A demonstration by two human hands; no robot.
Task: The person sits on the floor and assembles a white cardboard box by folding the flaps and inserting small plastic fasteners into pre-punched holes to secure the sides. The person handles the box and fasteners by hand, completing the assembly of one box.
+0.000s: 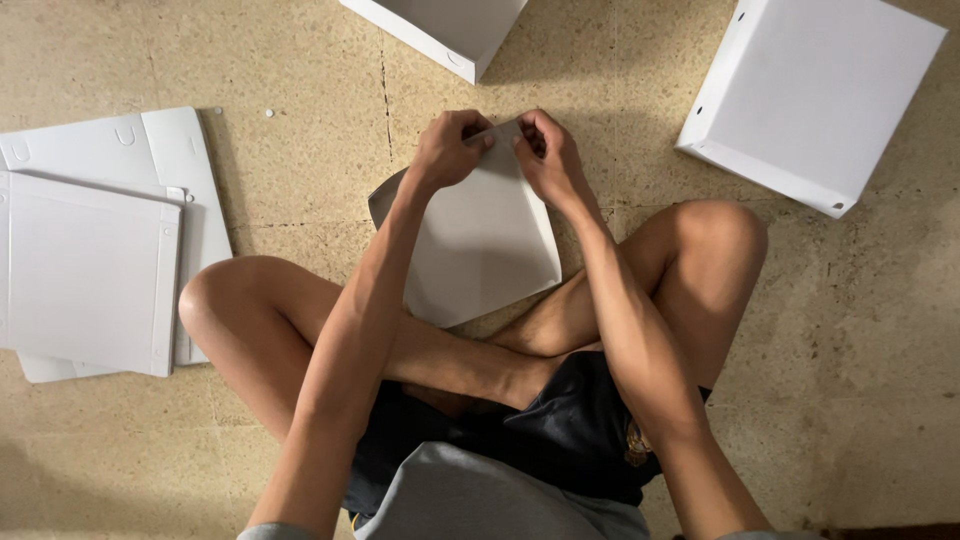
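Crossed bare legs [450, 350] sat nearest on the speckled floor [300, 170]. Beyond them a white cardboard sheet [480, 240], partly folded and curved, rested before the shins. The left hand [447, 150] and right hand [548, 152] both pinched its far edge. Flat blanks [90, 260] lay left; assembled white boxes [810, 95] stood farther off.

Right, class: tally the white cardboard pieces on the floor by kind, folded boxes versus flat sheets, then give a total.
Folded boxes: 2, box one, box two
Flat sheets: 3, top stack sheet, under sheet, sheet held by left hand and right hand
Total: 5
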